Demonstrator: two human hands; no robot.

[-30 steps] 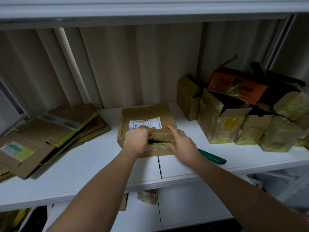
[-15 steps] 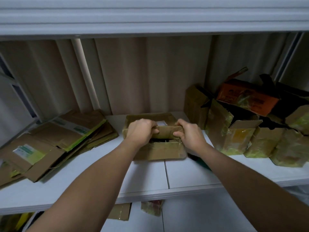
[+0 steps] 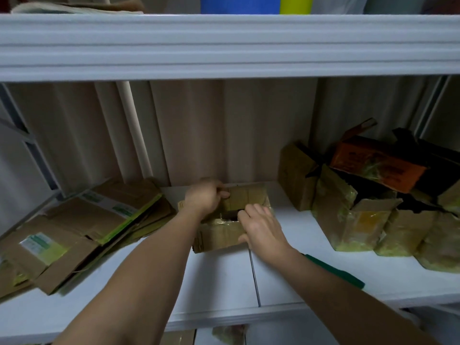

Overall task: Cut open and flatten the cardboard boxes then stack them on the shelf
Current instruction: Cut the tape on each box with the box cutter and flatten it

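Note:
A small brown cardboard box (image 3: 246,200) sits in the middle of the white shelf (image 3: 224,277), its top split open with a dark gap showing. My left hand (image 3: 205,196) grips the far flap, fingers curled over its edge. My right hand (image 3: 261,226) grips the near flap (image 3: 219,235) by its right end, with the thumb underneath. A pile of flattened boxes (image 3: 82,227) lies on the shelf at the left. A green-handled cutter (image 3: 336,271) lies on the shelf beside my right forearm, partly hidden by it.
Several taped, unflattened boxes (image 3: 361,220) crowd the right end of the shelf, with an orange box (image 3: 378,163) on top. The upper shelf edge (image 3: 224,46) hangs low above. A lower shelf holds more cardboard (image 3: 230,334).
The box top has been pulled apart: my left hand has drawn the far flap back and my right hand has moved onto the near flap. The view has tilted upward.

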